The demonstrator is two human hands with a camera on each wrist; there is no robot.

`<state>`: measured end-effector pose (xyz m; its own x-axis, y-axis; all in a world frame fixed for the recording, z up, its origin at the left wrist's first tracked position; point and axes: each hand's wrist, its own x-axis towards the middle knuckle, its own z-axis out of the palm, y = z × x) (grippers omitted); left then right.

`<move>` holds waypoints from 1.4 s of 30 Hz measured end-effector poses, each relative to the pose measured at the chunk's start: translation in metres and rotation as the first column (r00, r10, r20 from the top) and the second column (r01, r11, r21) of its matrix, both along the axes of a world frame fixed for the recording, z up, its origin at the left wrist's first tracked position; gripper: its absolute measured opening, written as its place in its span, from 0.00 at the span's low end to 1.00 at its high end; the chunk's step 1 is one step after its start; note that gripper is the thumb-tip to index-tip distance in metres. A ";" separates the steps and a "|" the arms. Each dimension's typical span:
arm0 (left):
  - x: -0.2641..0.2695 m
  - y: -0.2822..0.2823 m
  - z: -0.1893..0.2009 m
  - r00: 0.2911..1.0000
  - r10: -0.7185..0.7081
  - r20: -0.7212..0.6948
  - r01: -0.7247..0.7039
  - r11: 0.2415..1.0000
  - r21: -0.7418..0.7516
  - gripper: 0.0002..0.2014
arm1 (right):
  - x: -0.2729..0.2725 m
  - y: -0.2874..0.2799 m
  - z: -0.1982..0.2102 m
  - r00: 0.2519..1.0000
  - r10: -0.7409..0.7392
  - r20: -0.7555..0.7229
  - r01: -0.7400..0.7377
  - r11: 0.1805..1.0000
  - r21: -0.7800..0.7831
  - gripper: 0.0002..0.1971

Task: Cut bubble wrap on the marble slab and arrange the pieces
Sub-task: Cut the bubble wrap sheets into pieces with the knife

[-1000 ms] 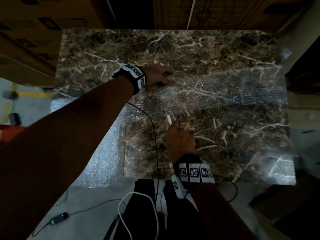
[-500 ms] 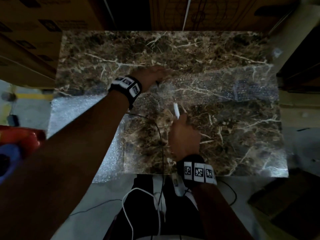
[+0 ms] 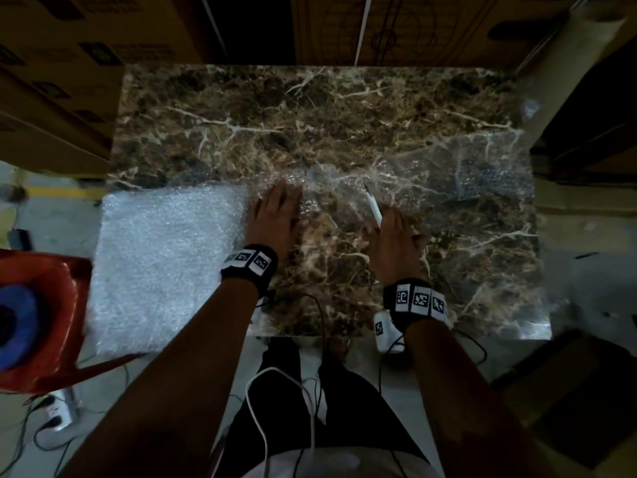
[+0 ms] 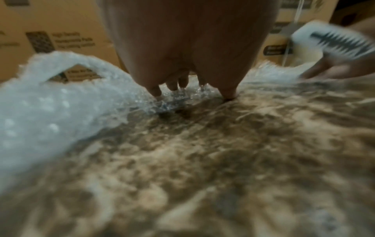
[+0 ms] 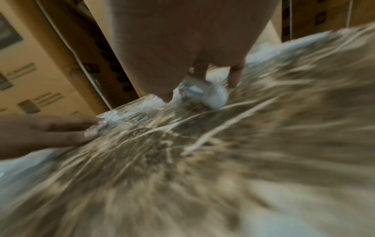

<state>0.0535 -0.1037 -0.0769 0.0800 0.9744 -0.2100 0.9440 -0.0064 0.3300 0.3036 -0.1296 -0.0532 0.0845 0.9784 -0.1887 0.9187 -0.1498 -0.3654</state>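
A clear sheet of bubble wrap [image 3: 396, 188] lies across the brown marble slab [image 3: 310, 108], and its left part [image 3: 162, 267] hangs past the slab's left edge. My left hand [image 3: 275, 208] presses flat on the wrap near the slab's middle, fingers straight; its fingertips [image 4: 156, 93] touch the plastic. My right hand [image 3: 393, 236] grips a white cutter [image 3: 374, 208], blade tip pointing away from me onto the wrap. The right wrist view shows the cutter [image 5: 202, 91] low against the wrap, blurred.
Cardboard boxes [image 3: 62, 63] stand behind and to the left of the slab. A red stool [image 3: 44, 326] with a blue roll sits at the lower left. Cables [image 3: 275, 401] trail over my lap and the floor. A dark box [image 3: 572, 391] lies at lower right.
My left hand has drawn back toward me and to the middle, pulling the wrap leftward so more hangs off the slab. My right hand with the cutter has shifted right.
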 end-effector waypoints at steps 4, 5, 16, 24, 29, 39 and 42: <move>0.008 -0.006 0.020 1.000 -0.021 -0.007 0.022 0.994 0.105 0.29 | 0.005 -0.026 0.009 0.992 0.122 0.007 -0.122 0.992 -0.013 0.12; 0.016 -0.010 0.028 1.000 -0.004 0.018 0.002 0.995 0.099 0.27 | 0.005 -0.032 0.011 0.988 0.152 -0.026 -0.153 0.988 -0.016 0.11; 0.097 -0.042 0.059 0.598 0.726 0.340 -0.542 0.678 -0.496 0.37 | 0.019 -0.085 0.006 0.944 0.052 -0.326 -0.095 0.989 -0.116 0.24; 0.090 -0.062 0.054 0.585 0.602 0.543 -0.502 0.795 -0.340 0.13 | 0.033 -0.097 0.025 0.770 -0.166 -0.616 0.144 0.986 -0.086 0.16; 0.046 -0.096 0.047 0.738 0.540 0.405 -0.519 0.837 -0.171 0.18 | 0.037 -0.089 0.028 0.709 -0.221 -0.670 0.158 0.975 -0.154 0.16; -0.011 -0.127 0.057 0.736 0.615 0.283 -0.614 0.783 -0.104 0.23 | 0.021 -0.091 0.031 0.826 -0.158 -0.541 0.036 0.973 -0.229 0.18; -0.008 -0.135 0.046 0.857 0.511 0.067 -0.515 0.851 0.098 0.30 | 0.021 -0.091 0.033 0.719 -0.241 -0.652 0.052 0.954 -0.295 0.17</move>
<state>0.0458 -0.2391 -0.0308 -0.4321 0.8954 -0.1076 0.8099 0.4378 0.3904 0.3244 -0.2209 -0.0202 -0.0190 0.8797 -0.4751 0.3993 -0.4290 -0.8103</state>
